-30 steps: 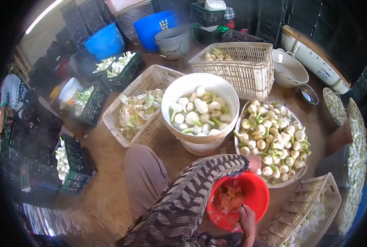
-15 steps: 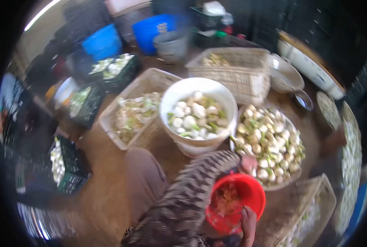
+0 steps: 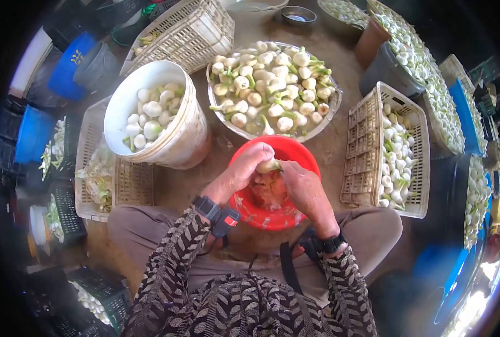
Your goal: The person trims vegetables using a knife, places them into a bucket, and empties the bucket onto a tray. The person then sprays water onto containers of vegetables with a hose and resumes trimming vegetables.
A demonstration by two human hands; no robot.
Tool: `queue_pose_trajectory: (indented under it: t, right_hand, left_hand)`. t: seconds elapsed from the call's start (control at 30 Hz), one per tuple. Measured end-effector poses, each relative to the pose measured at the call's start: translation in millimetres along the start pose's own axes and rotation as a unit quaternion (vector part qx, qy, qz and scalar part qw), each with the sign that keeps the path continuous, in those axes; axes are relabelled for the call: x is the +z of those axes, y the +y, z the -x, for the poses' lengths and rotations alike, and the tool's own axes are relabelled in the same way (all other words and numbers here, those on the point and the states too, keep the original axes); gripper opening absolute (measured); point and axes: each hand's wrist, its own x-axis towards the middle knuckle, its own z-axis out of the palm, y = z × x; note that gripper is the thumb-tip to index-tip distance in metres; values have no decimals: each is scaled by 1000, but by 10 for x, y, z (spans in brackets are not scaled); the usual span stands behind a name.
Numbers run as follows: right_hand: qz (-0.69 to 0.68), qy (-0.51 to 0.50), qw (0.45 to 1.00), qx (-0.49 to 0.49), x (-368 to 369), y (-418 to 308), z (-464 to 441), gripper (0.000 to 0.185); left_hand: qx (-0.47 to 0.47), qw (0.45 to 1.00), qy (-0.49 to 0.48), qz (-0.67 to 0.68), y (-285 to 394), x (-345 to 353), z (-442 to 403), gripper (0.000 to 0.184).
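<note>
My left hand (image 3: 251, 164) is closed round a pale garlic bulb (image 3: 269, 166) with a greenish stem end. Close against that end, my right hand (image 3: 306, 190) has its fingers curled; a small dark bit shows there, but what it grips is hidden. Both hands are over a red bucket (image 3: 310, 157), which stands between my legs with wet reddish-brown peelings (image 3: 265, 191) inside. Just beyond it, a wide round basin (image 3: 317, 130) is heaped with garlic bulbs (image 3: 278, 84), some of them in water.
On the left, a white bucket (image 3: 174, 140) holds cleaner white bulbs, beside a crate (image 3: 135, 188) with leafy scraps. A plastic crate (image 3: 362, 163) of white bulbs stands right. Another crate (image 3: 208, 33) and a metal bowl (image 3: 298, 16) lie further back. Large bulb-filled tubs (image 3: 393, 73) line the right.
My view has swung down and to the right. My left hand, earlier by the basin's edge, is now over the red bucket with a bulb. My right hand has left the bucket's rim and joined it.
</note>
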Motion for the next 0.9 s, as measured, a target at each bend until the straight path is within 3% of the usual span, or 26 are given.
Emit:
queue_pose_trajectory:
  t: [0.03,0.07,0.13,0.2,0.27,0.33,0.4,0.43,0.47,0.57,0.63,0.73,0.8,0.87,0.9]
  right_hand:
    - [2,-63,997,42,-46,-54,43,26]
    - [-1,-65,997,44,-25,-67,93,26]
    - [21,-76,997,23,17,-58,133,14]
    - [13,-98,995,27,20,-58,168,13]
    - [5,-119,992,33,40,-42,217,13]
    - [-127,-66,989,37,122,19,210,13]
    - [-46,-19,987,155,137,183,177,16]
    - [-112,19,980,165,125,260,177,14]
    - [-114,20,980,162,165,288,194,14]
    - [-302,-85,945,90,112,171,267,12]
    - [-277,-81,953,95,122,107,271,11]
    - [-256,-40,960,107,99,29,299,10]
    - [-126,7,988,85,107,25,314,13]
    - [-102,13,989,105,143,-24,275,17]
    - [-99,28,984,142,199,16,260,15]
  left_hand:
    - [-16,999,16,-46,-15,44,65,20]
    - [-33,995,34,-91,-39,73,128,18]
    - [-23,993,34,-109,-82,89,199,19]
    - [-18,982,57,-176,-110,142,270,20]
    - [-32,985,48,-163,-71,175,337,23]
    - [-42,987,43,-149,-54,106,364,27]
    - [-58,997,-50,-22,-171,-70,403,34]
    - [-56,997,-46,-26,-153,-49,445,34]
    - [-52,998,-24,-26,-159,2,470,38]
    - [-41,998,9,-37,-117,205,487,44]
    - [-36,998,32,-51,-160,225,498,47]
    - [1,994,5,-112,-186,227,471,43]
    - [-42,947,-24,-318,-39,253,539,33]
    - [-54,946,-13,-320,25,342,571,30]
    - [76,908,-3,-413,-35,352,567,35]
